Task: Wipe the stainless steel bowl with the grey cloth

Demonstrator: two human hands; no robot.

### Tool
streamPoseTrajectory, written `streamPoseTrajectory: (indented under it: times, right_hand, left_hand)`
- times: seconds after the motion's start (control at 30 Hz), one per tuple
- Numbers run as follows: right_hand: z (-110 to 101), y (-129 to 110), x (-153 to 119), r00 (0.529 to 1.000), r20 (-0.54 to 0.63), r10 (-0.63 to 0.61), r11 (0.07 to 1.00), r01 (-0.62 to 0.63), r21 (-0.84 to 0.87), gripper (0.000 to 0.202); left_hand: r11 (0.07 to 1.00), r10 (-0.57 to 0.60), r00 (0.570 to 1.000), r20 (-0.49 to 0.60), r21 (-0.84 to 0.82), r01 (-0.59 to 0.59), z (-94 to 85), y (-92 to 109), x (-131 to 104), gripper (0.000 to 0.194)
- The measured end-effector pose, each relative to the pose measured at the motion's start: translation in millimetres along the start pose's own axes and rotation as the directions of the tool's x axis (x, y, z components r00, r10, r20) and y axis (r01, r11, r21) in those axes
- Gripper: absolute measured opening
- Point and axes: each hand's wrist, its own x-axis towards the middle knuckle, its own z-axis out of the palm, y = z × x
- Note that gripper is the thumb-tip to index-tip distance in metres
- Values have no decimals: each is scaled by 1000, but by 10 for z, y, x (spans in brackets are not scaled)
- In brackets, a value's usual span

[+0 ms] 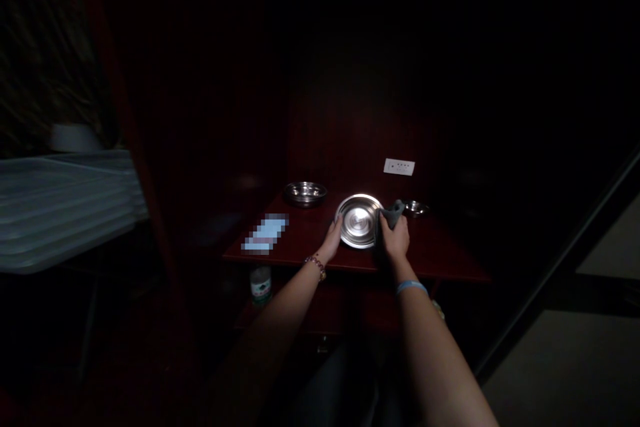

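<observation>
Red shelving (314, 239) is dimly lit. A steel dish (359, 221) is gripped by the left hand (332, 240); grey cloth (393, 211) is clasped at its rim by fingers of the right hand (397, 239).

At six o'clock, behind our left hand (332, 240), we see a bracelet (315, 260) of small dark-reddish beads with a gold-toned piece. Between four and five, behind our right hand (397, 238), sits a light-blue band (411, 286). The grey patch (325, 380) low at six may be our clothing.
</observation>
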Motion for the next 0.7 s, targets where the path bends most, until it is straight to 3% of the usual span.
streamPoseTrajectory:
  times: [0.33,0.5,0.7]
  right_hand:
    - [62,64,-86,951,220,-217,930,270,-250,77]
    - [161,94,-111,951,192,-242,870,300,-391,89]
    - [174,56,-118,940,163,-298,838,340,-426,97]
  left_hand:
    - [998,-42,999,20,53,40,9,-15,3,51]
    - [995,-26,997,68,98,19,-4,-16,-4,56]
    - [995,-18,995,94,97,8,25,25,-51,55]
